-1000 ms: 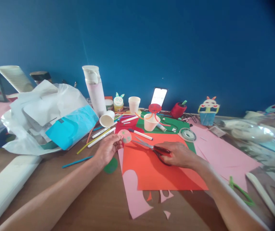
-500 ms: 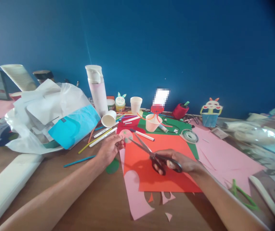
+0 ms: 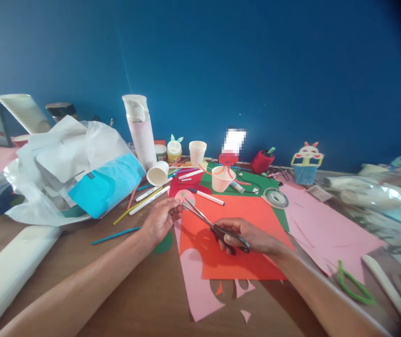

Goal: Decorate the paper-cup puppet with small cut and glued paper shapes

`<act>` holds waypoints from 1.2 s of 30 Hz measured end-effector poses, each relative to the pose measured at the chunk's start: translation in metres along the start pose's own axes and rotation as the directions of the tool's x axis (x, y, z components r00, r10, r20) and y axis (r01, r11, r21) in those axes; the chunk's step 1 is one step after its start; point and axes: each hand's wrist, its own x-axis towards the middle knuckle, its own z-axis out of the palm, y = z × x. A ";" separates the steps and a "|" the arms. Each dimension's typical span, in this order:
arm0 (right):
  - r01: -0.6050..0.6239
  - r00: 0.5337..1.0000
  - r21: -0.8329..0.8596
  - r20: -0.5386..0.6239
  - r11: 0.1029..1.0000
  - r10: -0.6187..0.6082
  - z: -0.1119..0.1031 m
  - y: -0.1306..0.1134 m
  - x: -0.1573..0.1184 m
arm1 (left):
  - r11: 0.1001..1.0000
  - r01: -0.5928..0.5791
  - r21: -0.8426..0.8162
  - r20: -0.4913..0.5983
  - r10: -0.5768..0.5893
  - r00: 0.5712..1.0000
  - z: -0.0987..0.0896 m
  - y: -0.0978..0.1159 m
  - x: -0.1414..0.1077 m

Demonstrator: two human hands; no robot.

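Observation:
Black-handled scissors (image 3: 226, 234) are in my right hand (image 3: 244, 234), its fingers through the handles, above an orange sheet (image 3: 249, 262). Their blades are slightly apart and point left. My left hand (image 3: 161, 217) pinches a small pink piece (image 3: 178, 200) close to the blade tips; its exact shape is hard to make out. Just behind it a pink disc (image 3: 188, 196) with a green mark shows. Under the orange sheet lies a pink sheet (image 3: 200, 295) with curved cut-outs. A green disc (image 3: 164, 243) rests on the table below my left wrist.
Left, a white plastic bag (image 3: 49, 164) holds papers; a white bottle (image 3: 140, 135) stands behind. Several markers (image 3: 149, 201) lie centre-left. A paper cup (image 3: 222, 180) with a red figure, a tape roll (image 3: 275, 198) and a green pipe cleaner (image 3: 354, 288) are farther right.
The scissors have moved left towards my left hand, and their blades have come closer together. My left hand still holds the small pink piece. The view has shifted slightly.

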 end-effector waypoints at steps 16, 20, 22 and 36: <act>0.032 0.997 0.021 -0.076 0.999 -0.030 0.014 -0.004 0.008 | 0.995 0.098 0.002 0.070 -0.098 0.993 0.011 -0.009 -0.015; 0.039 0.997 0.018 -0.064 0.999 -0.038 0.014 -0.004 0.008 | 0.991 0.131 0.028 0.085 -0.133 0.987 0.012 -0.012 -0.016; 0.037 0.997 0.016 -0.067 0.999 -0.036 0.014 -0.004 0.008 | 0.990 0.138 0.034 0.099 -0.141 0.985 0.012 -0.013 -0.016; 0.047 0.993 -0.011 -0.104 0.999 -0.048 0.018 -0.001 0.011 | 0.985 0.170 0.001 0.081 -0.169 0.982 0.012 -0.016 -0.016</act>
